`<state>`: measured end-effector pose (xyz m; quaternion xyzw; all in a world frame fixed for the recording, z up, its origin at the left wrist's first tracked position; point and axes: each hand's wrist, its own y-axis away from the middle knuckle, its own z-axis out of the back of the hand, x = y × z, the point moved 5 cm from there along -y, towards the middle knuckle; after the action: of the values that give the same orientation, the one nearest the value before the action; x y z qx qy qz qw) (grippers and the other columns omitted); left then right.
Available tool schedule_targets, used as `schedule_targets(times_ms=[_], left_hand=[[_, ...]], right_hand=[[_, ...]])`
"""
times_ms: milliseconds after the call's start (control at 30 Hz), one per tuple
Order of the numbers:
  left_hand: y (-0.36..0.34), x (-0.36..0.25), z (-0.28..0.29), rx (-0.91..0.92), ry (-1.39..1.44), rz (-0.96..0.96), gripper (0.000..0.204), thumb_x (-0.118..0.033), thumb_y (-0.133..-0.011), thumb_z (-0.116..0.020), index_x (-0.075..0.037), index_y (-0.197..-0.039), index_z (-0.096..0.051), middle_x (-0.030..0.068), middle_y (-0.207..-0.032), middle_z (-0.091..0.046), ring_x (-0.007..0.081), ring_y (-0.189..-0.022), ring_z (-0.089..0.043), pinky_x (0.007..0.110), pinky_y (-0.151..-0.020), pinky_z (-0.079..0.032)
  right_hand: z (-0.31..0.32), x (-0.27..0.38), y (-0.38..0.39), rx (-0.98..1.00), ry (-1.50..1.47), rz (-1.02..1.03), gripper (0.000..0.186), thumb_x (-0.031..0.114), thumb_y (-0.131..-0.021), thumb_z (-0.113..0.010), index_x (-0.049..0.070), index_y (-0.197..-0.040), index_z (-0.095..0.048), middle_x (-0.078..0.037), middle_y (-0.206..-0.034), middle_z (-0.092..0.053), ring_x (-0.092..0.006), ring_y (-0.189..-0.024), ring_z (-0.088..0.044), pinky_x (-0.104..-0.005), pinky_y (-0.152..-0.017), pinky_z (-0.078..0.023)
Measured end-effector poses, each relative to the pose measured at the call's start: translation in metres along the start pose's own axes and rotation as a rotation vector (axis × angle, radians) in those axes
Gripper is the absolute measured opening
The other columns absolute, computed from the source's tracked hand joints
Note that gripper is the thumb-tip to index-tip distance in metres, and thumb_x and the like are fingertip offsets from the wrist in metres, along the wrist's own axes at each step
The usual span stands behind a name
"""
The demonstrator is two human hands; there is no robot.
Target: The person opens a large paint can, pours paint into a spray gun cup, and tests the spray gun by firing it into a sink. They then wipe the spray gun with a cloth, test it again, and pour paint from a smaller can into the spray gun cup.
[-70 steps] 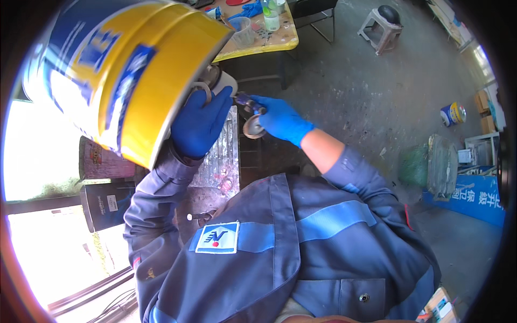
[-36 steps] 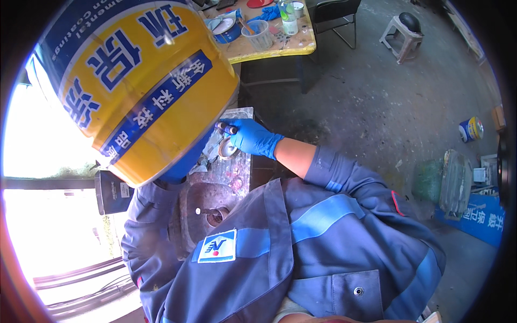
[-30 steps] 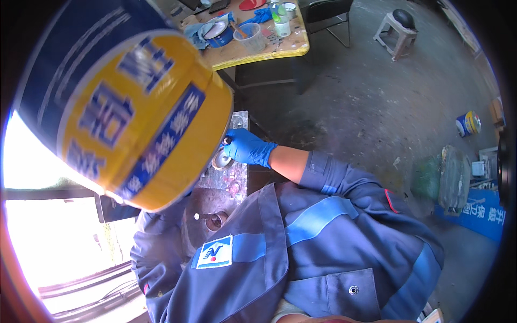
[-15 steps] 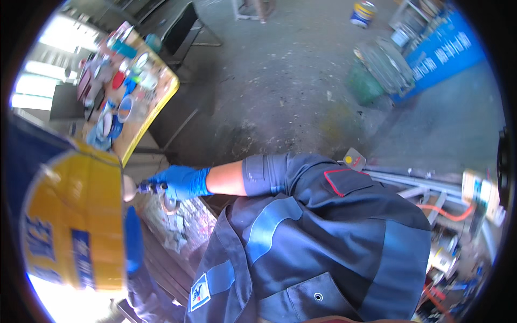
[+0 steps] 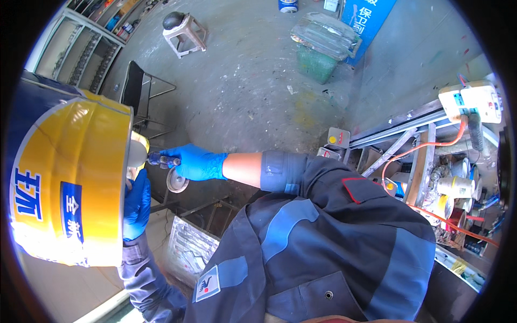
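Observation:
My right hand (image 5: 198, 161), in a blue glove, is closed on a dark tool with ridged knobs (image 5: 164, 160), shaped like a spray gun. A round grey metal cup or disc (image 5: 177, 181) shows just below that hand. Left of the tool is a pale rounded piece (image 5: 138, 153), partly behind a big yellow and blue metal pail (image 5: 97, 177). Beside the pail's right edge I see my left hand (image 5: 137, 207), also blue-gloved. Its fingers reach up toward the pale piece, but the pail covers much of them, so their grip is unclear.
A black folding chair (image 5: 134, 91) and a white stool (image 5: 186, 35) stand farther off. Upper right are a green bin (image 5: 318, 62) and a blue sign board (image 5: 369, 24). At right, an orange hose (image 5: 423, 145) runs past a metal frame and several paint cans (image 5: 455, 185).
My view has swung round: the cluttered bench has left the picture, and the stool and shelves have come in. The left hand shows more beside the pail. My right hand still grips the tool.

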<state>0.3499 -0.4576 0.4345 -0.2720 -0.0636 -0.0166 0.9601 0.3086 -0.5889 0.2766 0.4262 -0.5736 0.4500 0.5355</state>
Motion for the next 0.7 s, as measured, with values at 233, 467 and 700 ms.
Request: schedule_targets(times_ms=[233,467,700], left_hand=[[-0.114,0.006,-0.052,0.027,0.081,-0.041,0.022,-0.002,-0.082,-0.074,-0.003,-0.104,-0.074,0.0094,-0.079,-0.069,0.0174,-0.063,-0.062,0.027,-0.056,-0.046],[-0.165,0.038,-0.143,-0.084,0.089,0.042,0.010,-0.002,-0.082,-0.074,0.000,-0.088,-0.066,0.0018,-0.069,-0.047,0.0165,-0.058,-0.050,0.030,-0.055,-0.041],[-0.239,0.121,-0.252,0.027,0.443,0.467,0.022,-0.004,-0.088,-0.070,-0.005,-0.078,-0.050,-0.0004,-0.068,-0.043,0.0115,-0.060,-0.048,0.027,-0.058,-0.044]], right_hand=[[0.123,0.008,-0.023,-0.071,0.053,0.052,0.049,0.016,-0.092,-0.051,0.016,-0.141,-0.049,-0.014,-0.122,-0.065,-0.0199,-0.109,-0.061,-0.0330,-0.095,-0.046],[0.225,0.008,-0.057,-0.117,0.141,0.012,0.047,0.017,-0.092,-0.052,0.017,-0.139,-0.050,-0.019,-0.117,-0.065,-0.0287,-0.105,-0.064,-0.0365,-0.091,-0.048],[0.320,-0.024,-0.138,-0.186,0.111,-0.065,0.052,0.011,-0.085,-0.052,0.017,-0.137,-0.053,-0.022,-0.108,-0.066,-0.0320,-0.094,-0.067,-0.0380,-0.082,-0.050]])
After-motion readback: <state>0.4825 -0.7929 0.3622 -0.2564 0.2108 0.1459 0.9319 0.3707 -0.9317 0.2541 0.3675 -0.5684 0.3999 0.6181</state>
